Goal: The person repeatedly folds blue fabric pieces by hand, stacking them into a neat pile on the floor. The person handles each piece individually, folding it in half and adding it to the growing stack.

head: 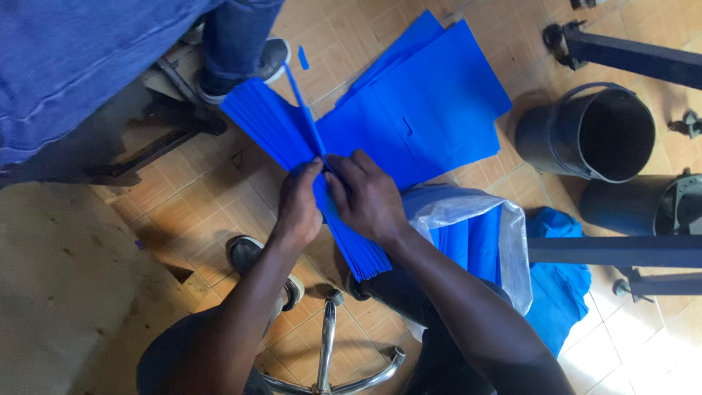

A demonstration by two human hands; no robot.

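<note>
While I sit on my stool, the biggest thing near me is the blue cloth of another person [80,66] in the upper left of the frame, with a shoe [248,69] on the tiled floor [175,212]. Next comes the pile of flat blue sheets [431,95] spread on the floor in the upper middle. At the right stands a dark round bucket [592,132], and under it dark metal bars [614,250] cross the frame. A clear plastic bag [482,219] with more blue sheets in it sits right of the middle, and more blue cloth [559,285] lies beside it.

In the middle of the frame is the bundle of blue strips [292,139] I am working on. It fans out wide toward the upper left and runs down to a narrow end near my knee. One thin blue strip [298,91] sticks up from it.

My left hand [298,206] is closed and pinches the bundle at its middle. My right hand [369,197] is closed too, with its fingers curled on the bundle just beside the left one. Both thumbs meet where the thin strip starts.

I think I am at the step of tying or gathering the bundle at its waist. The next move needs a tight pinch, so the strips do not slide apart, and a careful pull on the thin strip.
</note>
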